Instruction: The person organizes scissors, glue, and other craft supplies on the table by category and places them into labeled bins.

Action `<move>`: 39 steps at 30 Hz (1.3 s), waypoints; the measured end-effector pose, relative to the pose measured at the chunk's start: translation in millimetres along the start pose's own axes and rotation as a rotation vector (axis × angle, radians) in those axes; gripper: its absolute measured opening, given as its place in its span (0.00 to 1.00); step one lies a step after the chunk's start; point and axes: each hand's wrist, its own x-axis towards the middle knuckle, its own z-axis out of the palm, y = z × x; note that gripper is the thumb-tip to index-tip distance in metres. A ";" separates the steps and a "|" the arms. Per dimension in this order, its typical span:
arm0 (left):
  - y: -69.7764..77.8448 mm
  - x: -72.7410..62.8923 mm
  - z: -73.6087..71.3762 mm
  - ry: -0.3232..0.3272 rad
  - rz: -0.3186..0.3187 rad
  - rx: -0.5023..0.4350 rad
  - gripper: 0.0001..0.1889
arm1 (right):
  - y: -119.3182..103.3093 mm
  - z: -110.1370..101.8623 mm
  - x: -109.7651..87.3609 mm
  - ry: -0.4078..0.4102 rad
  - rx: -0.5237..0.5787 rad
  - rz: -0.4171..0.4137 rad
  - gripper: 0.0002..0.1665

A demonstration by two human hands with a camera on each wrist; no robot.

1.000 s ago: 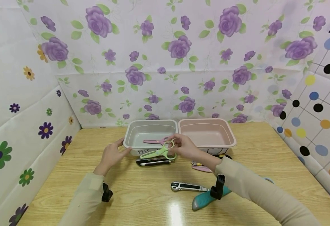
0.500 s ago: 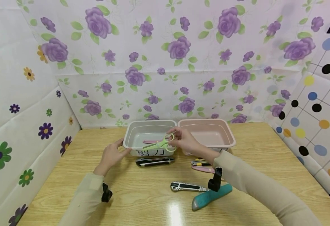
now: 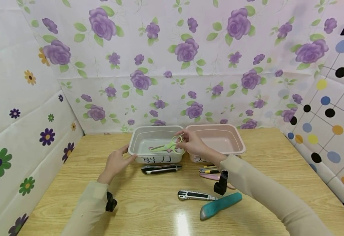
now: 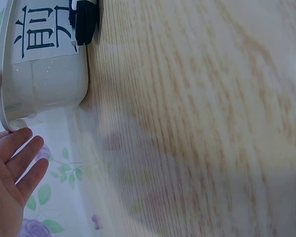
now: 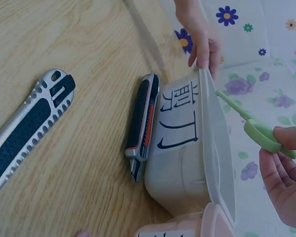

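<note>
Green scissors (image 3: pixel 167 146) over the left bin (image 3: pixel 148 133)

We see the right hand (image 3: pixel 192 144) pinching them between thumb and fingers, and the left hand (image 3: pixel 117 163), loosely spread, pinching the bin at near left. Probably pink scissors (image 3: pixel 169 150) underneath, mostly hidden.

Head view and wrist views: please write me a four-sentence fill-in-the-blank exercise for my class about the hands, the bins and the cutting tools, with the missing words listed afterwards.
1. The right hand holds a pair of scissors whose colour is ____.
2. The left hand touches the grey bin, beside which a second bin stands, coloured ____.
3. The label on the grey bin bears characters in ____.
4. In the head view, the silver and black cutter lies to the ____ of the teal tool.

Missing words: green; pink; black; left.
</note>
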 end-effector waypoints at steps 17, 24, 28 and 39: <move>-2.5 -0.6 -0.4 -0.012 -0.015 0.013 0.34 | 14.5 1.9 20.4 0.062 -0.067 -0.004 0.20; -1.3 -0.7 -0.5 -0.009 -0.002 0.007 0.34 | 15.0 4.4 27.1 0.054 -0.047 0.010 0.21; -1.0 -0.1 -0.4 -0.006 0.005 -0.001 0.33 | 16.0 6.3 30.5 0.041 -0.053 0.006 0.21; -0.9 0.3 0.7 -0.001 0.007 -0.002 0.34 | 26.2 16.0 40.2 0.069 -0.091 0.041 0.21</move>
